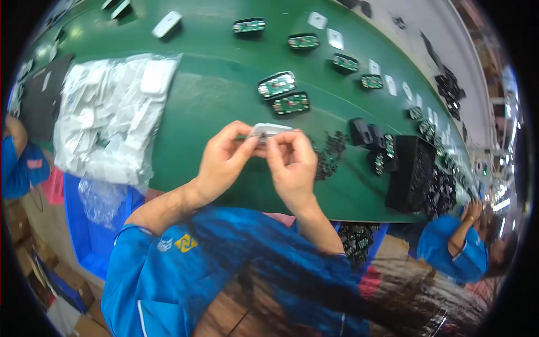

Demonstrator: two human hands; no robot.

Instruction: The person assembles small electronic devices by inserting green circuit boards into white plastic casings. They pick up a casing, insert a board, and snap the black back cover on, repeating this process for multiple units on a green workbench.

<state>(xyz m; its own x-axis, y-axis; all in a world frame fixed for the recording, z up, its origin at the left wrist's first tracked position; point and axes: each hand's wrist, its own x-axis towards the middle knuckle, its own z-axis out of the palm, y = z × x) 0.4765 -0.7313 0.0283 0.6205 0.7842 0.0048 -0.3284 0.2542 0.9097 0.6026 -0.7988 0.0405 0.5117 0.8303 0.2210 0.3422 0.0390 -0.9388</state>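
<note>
Between both hands, over the near part of the table, is a small whitish plastic cover [272,128]. My left hand [223,164] pinches its left end between thumb and fingers. The fingers of my right hand [296,168] close on its right side, and a tiny dark bit shows near the thumb tips, too small to name. Just beyond the hands lie two black housings with green circuit boards, one [277,84] behind the other [291,104]. A scatter of small black parts [332,153] lies right of my right hand.
A clear plastic bag of white covers [112,118] lies at left, above a blue bin [84,224]. Housings with boards [303,41] and white covers [335,38] stretch rightward. At right stands a black box [410,174]. Co-workers sit at left [22,165] and right [455,247].
</note>
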